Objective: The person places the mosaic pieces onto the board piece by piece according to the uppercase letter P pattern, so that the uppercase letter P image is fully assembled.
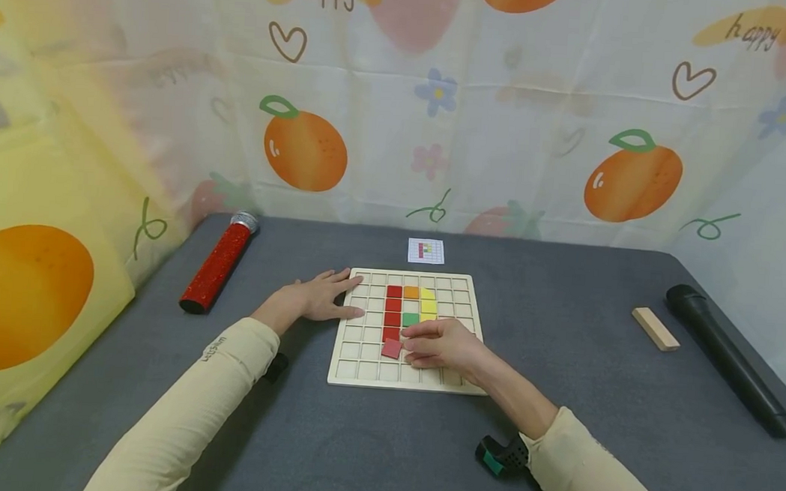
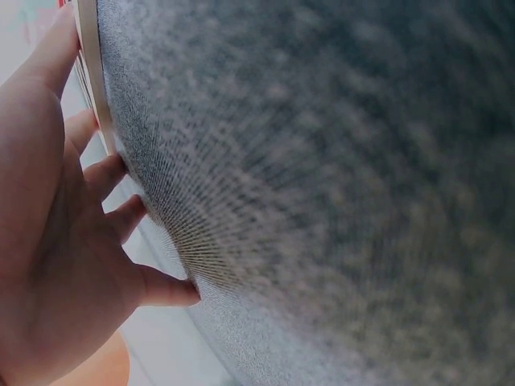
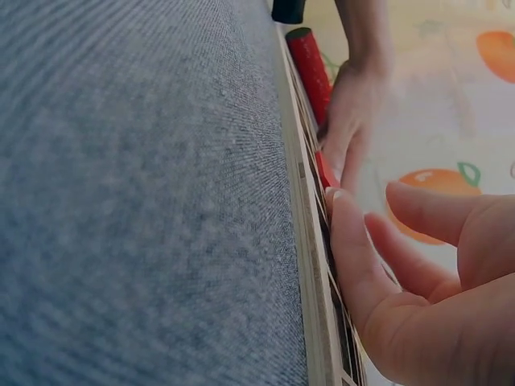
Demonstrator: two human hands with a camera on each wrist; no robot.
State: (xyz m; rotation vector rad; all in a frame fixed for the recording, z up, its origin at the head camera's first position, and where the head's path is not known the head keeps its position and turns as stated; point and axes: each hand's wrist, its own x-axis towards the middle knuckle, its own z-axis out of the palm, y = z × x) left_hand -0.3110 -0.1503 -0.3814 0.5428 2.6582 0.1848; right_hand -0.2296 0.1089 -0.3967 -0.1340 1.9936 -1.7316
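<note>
A square wooden grid board [image 1: 358, 375] lies on the grey table, with several red tiles [image 1: 393, 305] in a column. Beside that column are an orange tile [image 1: 411, 292], a green tile [image 1: 411, 319] and yellow tiles [image 1: 427, 306]. At the column's near end, a loose red tile [image 1: 391, 348] sits askew to the grid. My right hand [image 1: 446, 346] is over the board, bent fingers parted, a fingertip right at this tile's edge in the right wrist view. With fingers spread, my left hand [image 1: 322, 295] rests at the board's left edge, thumb and a fingertip over its rim.
Behind the board lies a white card [image 1: 426, 251] with a small coloured grid pattern. A red glittery microphone [image 1: 219, 265] is at the back left. On the right lie a wooden block [image 1: 655, 329] and a long black tube-shaped object [image 1: 730, 360]. A patterned cloth [image 1: 507, 147] hangs behind the table.
</note>
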